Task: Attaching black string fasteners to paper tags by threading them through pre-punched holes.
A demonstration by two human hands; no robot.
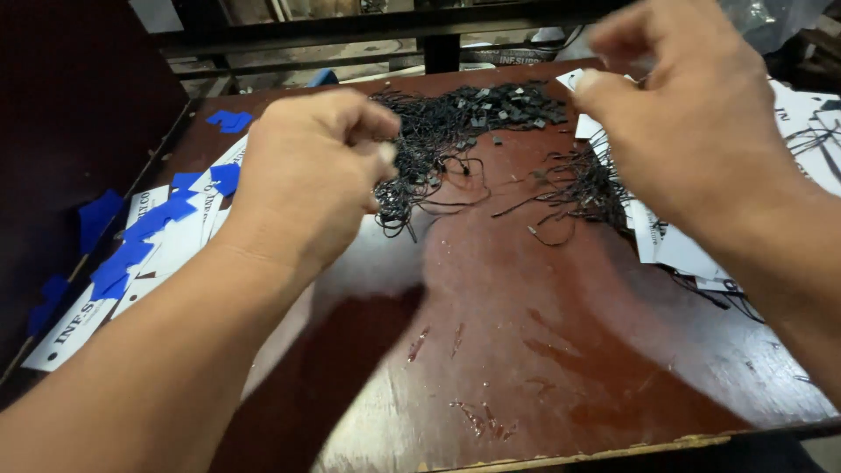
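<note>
Hands over the strings

The left hand (pixel 311 175) is clenched, pinching a clump of black strings (pixel 455 131) lying just beyond it on the counter (pixel 543 350). The right hand (pixel 692 114) is curled; whether it grips anything, I cannot tell. White tags (pixel 166 236) lie left of the left hand.

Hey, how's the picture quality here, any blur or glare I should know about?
Head view: both hands are motion-blurred, the right hand more than the left hand; the glossy brown table shows pale glare patches; the black string pile stays fairly sharp; the left edge is dark.
</note>
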